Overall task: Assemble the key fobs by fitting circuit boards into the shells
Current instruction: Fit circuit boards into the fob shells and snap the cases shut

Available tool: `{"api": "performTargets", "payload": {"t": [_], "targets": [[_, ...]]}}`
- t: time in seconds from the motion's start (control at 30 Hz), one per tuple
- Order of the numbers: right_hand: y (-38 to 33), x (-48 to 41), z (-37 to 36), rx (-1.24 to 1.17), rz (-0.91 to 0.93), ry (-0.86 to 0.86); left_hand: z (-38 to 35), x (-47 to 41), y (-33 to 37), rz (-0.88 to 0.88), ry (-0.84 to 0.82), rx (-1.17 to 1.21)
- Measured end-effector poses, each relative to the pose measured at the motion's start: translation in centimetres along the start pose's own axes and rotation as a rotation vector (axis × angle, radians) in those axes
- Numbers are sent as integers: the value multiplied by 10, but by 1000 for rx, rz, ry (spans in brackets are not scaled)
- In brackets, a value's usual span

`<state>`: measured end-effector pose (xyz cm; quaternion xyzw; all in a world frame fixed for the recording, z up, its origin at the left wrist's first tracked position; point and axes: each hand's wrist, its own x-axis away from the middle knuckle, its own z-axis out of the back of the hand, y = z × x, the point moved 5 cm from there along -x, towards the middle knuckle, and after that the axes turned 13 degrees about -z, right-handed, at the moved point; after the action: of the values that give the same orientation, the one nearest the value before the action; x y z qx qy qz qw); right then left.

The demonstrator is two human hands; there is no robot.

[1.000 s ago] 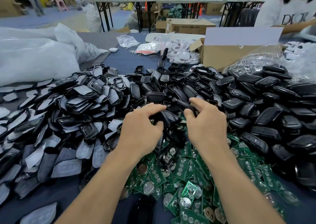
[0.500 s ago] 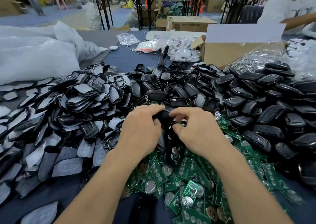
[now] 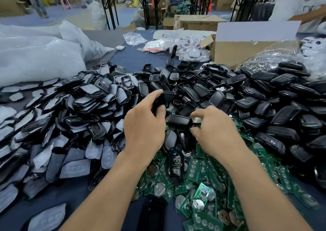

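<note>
as two hands [image 3: 142, 130] [image 3: 213, 133] grip shells [image 3: 163, 98] [image 3: 178, 120], one each

Shells [image 3: 264, 96], heaped: hard black plastic, smooth, mostly glossy, streaked with light. Same gloss on the shell [image 3: 165, 96] gripped by the left hand [image 3: 142, 124] and on the second shell [image 3: 178, 120] pinched by the right hand [image 3: 215, 133]. Button pads [image 3: 77, 167]: grey, matt, rubbery. Circuit boards [image 3: 199, 216]: green, faint sheen; coin cells [image 3: 159, 189] bare bright metal. Table cover [image 3: 134, 56]: dark blue cloth, matt. Box [image 3: 234, 52]: dull brown cardboard. Bags [image 3: 135, 37]: thin clear film, crinkled, shiny.
</note>
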<state>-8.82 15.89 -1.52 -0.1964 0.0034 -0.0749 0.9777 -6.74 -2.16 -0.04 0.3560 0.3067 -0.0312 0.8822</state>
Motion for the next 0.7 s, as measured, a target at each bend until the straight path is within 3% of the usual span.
{"api": "performTargets", "payload": {"t": [0.1,0.23,0.47,0.7], "targets": [[2,3,8,-78,-84,95,4,0,-3,66,50,143],[9,2,19,99,-179,189,8,0,-8,116,97,212],[-9,8,4,-68,-8,15,3,0,-9,143,43,246],[-7,7,11,-79,-73,62,3,0,-9,172,48,301]]}}
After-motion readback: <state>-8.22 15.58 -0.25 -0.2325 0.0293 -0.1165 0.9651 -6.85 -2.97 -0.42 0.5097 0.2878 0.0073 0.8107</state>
